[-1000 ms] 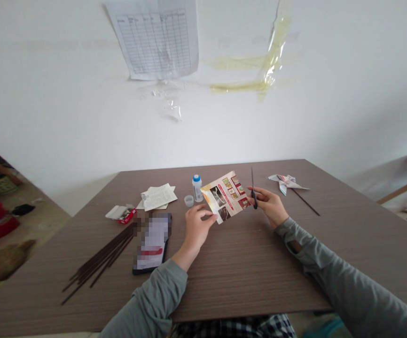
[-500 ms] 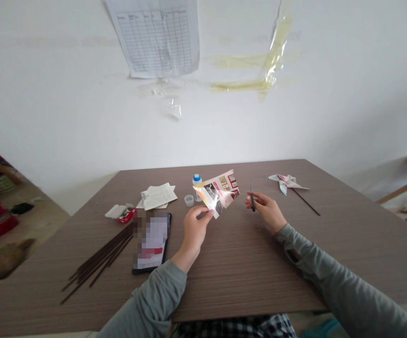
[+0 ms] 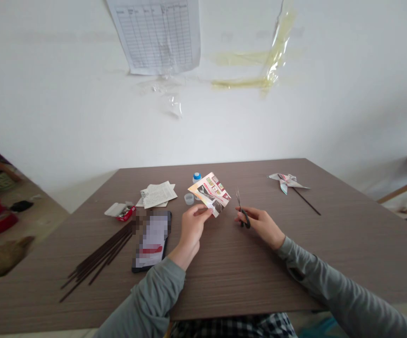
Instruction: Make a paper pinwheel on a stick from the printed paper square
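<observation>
Between the thumb and fingers of my left hand (image 3: 191, 230) is a printed piece of paper (image 3: 213, 191), pinched at its lower corner and held tilted above the table. A cut line seems to run in from its right side, though I cannot tell for certain. My right hand (image 3: 260, 224) grips a pair of scissors (image 3: 243, 217) by its dark handles, blades pointing up and a little apart. The scissors are just right of the paper, not touching it. Partly behind the paper stands a blue-capped bottle (image 3: 197, 177), with a small translucent cap (image 3: 189, 199) beside it.
A paper pinwheel (image 3: 287, 182) on a dark stick lies at the right of the table (image 3: 330, 263). On the left are paper sheets (image 3: 159, 195), a small red box (image 3: 126, 213), several dark sticks (image 3: 99, 253) and a phone (image 3: 152, 241). A wall stands behind.
The paper has turned in my left hand, its top corner tipping left. My right hand has brought the scissors left and slightly nearer to me, and the blades now show more clearly.
</observation>
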`<state>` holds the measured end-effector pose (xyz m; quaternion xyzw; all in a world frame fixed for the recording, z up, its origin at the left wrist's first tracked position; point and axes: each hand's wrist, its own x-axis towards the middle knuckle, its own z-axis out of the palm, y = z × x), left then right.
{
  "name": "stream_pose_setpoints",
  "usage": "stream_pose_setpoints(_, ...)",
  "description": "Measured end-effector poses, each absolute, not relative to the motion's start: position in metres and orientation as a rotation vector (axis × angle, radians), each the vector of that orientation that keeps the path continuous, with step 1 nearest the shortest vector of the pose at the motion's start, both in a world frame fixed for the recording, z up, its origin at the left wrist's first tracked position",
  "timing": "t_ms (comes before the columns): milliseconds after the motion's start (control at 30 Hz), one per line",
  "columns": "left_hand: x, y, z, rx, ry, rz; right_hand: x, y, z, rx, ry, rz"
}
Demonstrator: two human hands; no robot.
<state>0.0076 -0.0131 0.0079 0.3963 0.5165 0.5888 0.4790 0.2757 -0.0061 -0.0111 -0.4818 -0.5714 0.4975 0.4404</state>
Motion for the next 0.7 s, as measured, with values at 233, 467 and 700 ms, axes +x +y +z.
stream_pose_setpoints(233,0.015,-0.011,0.011,0.821,1.154,1.38,0.26,-0.029,0.017,-1.096,-1.554,1.526)
stream_pose_setpoints(467,0.016,-0.012,0.017,0.827,1.117,1.409,0.258,-0.044,0.034,-1.137,-1.601,1.603)
stream_pose_setpoints(700,0.022,-0.012,0.014,0.781,1.047,1.43,0.258,-0.039,0.023,-0.987,-1.614,1.686)
